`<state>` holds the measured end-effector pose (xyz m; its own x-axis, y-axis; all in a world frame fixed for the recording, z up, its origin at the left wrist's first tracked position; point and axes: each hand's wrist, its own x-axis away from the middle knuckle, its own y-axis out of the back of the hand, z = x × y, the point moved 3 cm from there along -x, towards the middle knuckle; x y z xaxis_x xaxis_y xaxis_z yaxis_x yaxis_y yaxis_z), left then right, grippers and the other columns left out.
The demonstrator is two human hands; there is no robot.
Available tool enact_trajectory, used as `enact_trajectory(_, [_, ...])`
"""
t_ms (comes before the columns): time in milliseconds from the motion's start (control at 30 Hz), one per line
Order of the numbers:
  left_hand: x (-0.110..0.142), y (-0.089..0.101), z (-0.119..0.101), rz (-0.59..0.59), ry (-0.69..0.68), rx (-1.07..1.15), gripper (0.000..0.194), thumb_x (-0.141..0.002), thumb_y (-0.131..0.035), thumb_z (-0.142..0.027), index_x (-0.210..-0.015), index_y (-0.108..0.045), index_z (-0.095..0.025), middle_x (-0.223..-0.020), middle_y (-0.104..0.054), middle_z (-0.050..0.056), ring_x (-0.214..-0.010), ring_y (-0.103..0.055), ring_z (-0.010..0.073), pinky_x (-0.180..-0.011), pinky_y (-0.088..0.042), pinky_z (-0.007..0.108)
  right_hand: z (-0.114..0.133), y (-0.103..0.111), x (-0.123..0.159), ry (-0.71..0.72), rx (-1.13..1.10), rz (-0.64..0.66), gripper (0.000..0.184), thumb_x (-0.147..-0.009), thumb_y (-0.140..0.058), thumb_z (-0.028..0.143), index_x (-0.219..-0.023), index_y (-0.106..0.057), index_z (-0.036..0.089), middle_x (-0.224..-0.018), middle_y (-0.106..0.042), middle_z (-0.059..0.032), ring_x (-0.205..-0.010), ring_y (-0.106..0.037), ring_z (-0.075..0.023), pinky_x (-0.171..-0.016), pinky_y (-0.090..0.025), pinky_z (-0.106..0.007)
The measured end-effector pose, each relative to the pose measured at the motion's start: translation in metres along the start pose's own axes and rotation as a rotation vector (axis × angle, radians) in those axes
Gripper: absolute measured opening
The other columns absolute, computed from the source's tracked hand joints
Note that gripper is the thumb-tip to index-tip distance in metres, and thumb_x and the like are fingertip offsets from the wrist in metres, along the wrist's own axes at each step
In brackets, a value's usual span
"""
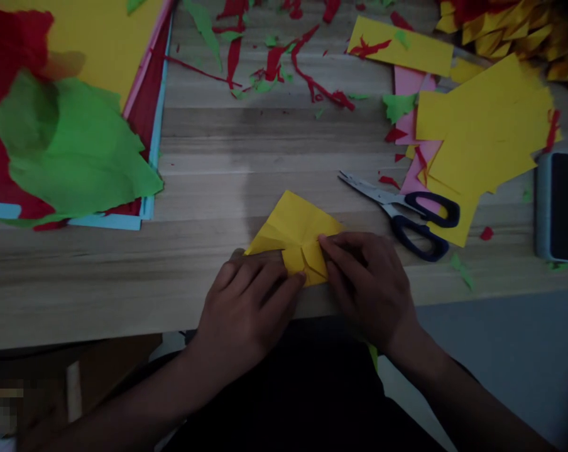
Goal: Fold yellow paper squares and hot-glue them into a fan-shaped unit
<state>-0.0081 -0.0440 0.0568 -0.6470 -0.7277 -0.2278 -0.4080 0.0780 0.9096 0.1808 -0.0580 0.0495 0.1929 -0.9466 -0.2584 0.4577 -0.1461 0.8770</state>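
Note:
A folded yellow paper square [297,226] lies near the front edge of the wooden table [218,163]. My left hand [249,304] presses down on its lower left part, fingers together, fingertips at a small folded flap. My right hand [366,279] presses the lower right part, its fingers pinching the flap from the other side. Both hands meet at the paper's near corner. The lower part of the paper is hidden under my hands.
Dark-handled scissors [406,210] lie right of the paper. Yellow and pink sheets [482,132] are piled at the right, with a dark phone-like device [564,207] at the edge. Green crumpled paper [71,150] rests on stacked coloured sheets at left. Red and green scraps [284,63] litter the back.

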Motion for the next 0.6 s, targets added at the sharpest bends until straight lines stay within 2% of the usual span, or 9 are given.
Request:
enact_trajectory(133, [0.004,0.012,0.007,-0.093,0.117,0.012,0.006,-0.089,-0.068,-0.020,-0.091,-0.062,-0.022,-0.084,-0.071,0.002,-0.075,-0.059,0.0211,-0.068,-0.035,0.037,0.002,0.004,0.004,-0.028,-0.080,-0.100,0.023,-0.088,-0.068,0.012,-0.111,-0.072,0.014,-0.096,-0.066,-0.0076,-0.088,-0.060,-0.0186,-0.080,-0.051,-0.034])
enact_trajectory(267, [0.002,0.015,0.013,-0.097,0.265,-0.009,0.011,-0.091,-0.067,-0.031,-0.086,-0.061,-0.023,-0.069,-0.063,-0.001,-0.065,-0.057,0.0201,-0.066,-0.034,0.037,0.012,-0.002,0.002,0.013,-0.104,-0.045,0.019,-0.089,-0.069,0.013,-0.107,-0.073,0.019,-0.084,-0.064,-0.0021,-0.078,-0.057,-0.0150,-0.071,-0.047,-0.030])
enact_trajectory(333, [0.001,0.013,0.015,-0.089,0.302,-0.002,0.009,-0.092,-0.066,-0.031,-0.088,-0.062,-0.024,-0.071,-0.063,-0.001,-0.068,-0.059,0.0207,-0.067,-0.035,0.037,0.016,-0.005,0.001,0.035,-0.097,0.005,0.021,-0.091,-0.068,0.016,-0.111,-0.072,0.019,-0.083,-0.062,-0.0026,-0.078,-0.055,-0.0158,-0.072,-0.047,-0.031])
enact_trajectory(467, [0.001,0.013,0.023,-0.143,0.381,0.057,0.010,-0.090,-0.068,-0.030,-0.087,-0.061,-0.024,-0.084,-0.065,0.001,-0.078,-0.061,0.0211,-0.072,-0.042,0.037,0.019,-0.007,0.004,0.059,-0.087,0.048,0.027,-0.091,-0.069,0.026,-0.117,-0.071,0.020,-0.093,-0.060,-0.0067,-0.085,-0.053,-0.0191,-0.074,-0.049,-0.033])
enact_trajectory(600, [0.000,0.016,0.030,-0.201,0.443,0.091,0.014,-0.088,-0.070,-0.032,-0.091,-0.062,-0.021,-0.096,-0.061,0.006,-0.094,-0.061,0.0238,-0.079,-0.046,0.038,0.024,-0.008,0.010,0.076,-0.040,0.086,0.030,-0.090,-0.070,0.032,-0.119,-0.070,0.023,-0.107,-0.058,-0.0109,-0.099,-0.054,-0.0253,-0.082,-0.050,-0.042])
